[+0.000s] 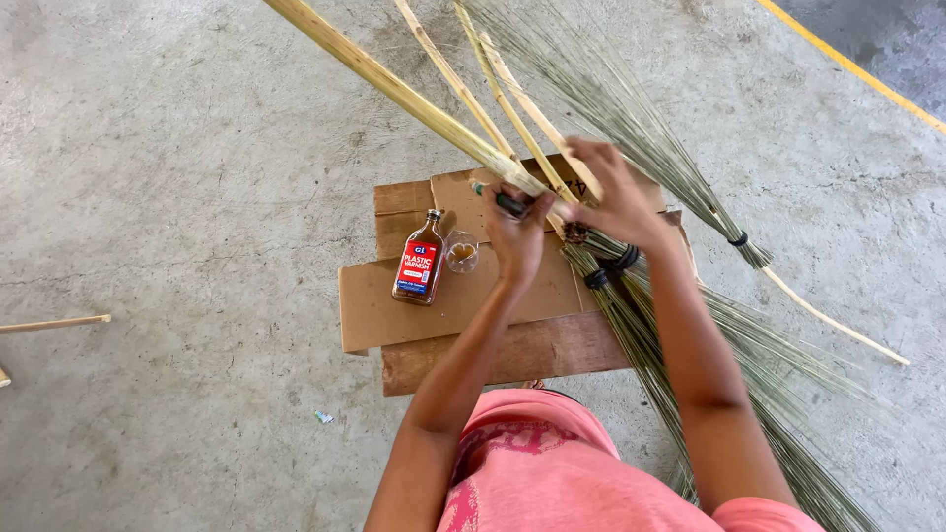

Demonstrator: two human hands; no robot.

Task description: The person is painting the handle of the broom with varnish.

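Now the left hand (514, 236) clenches a dark-handled tool (505, 202) against pale wooden sticks (414, 99), while the right hand (621, 202) grips the bundled broom straw (641, 315). Beside them, on brown cardboard (463, 296), stands a flat amber bottle (420, 261) with a red-and-blue label.

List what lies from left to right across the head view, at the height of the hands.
Loose wooden stick on the floor → brown bottle with red label → small clear cup → left hand holding a dark brush → right hand on the broom handles → black band on the far broom.
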